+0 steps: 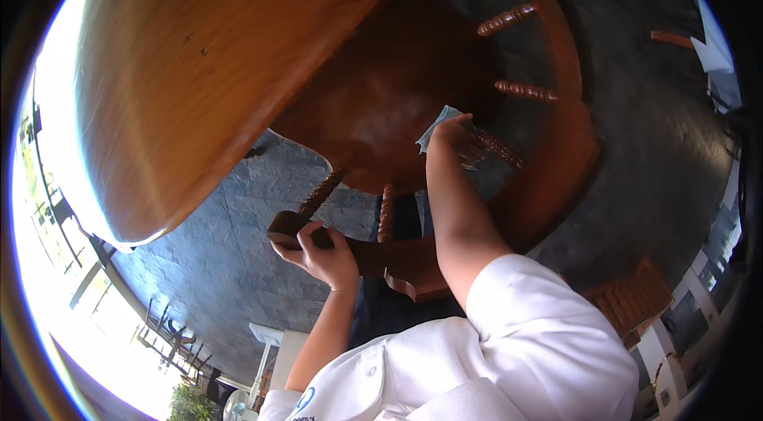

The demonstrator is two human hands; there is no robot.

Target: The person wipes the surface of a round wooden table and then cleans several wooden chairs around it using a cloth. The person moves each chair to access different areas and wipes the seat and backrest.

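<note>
A wooden armchair stands in front of me, its reddish-brown seat partly under the tabletop. My left hand grips the rounded end of the chair's armrest. Below that end a turned spindle runs to the seat. My right hand holds a folded light-blue cloth against the seat near its edge, beside another turned spindle. Part of the cloth and some fingers are hidden behind the hand. The curved back rail bends around the right side.
A large wooden tabletop overhangs the seat at the upper left. Grey tiles make up the floor. Behind at the lower right is a slatted wooden piece of furniture. A plant and a fan show at the lower left.
</note>
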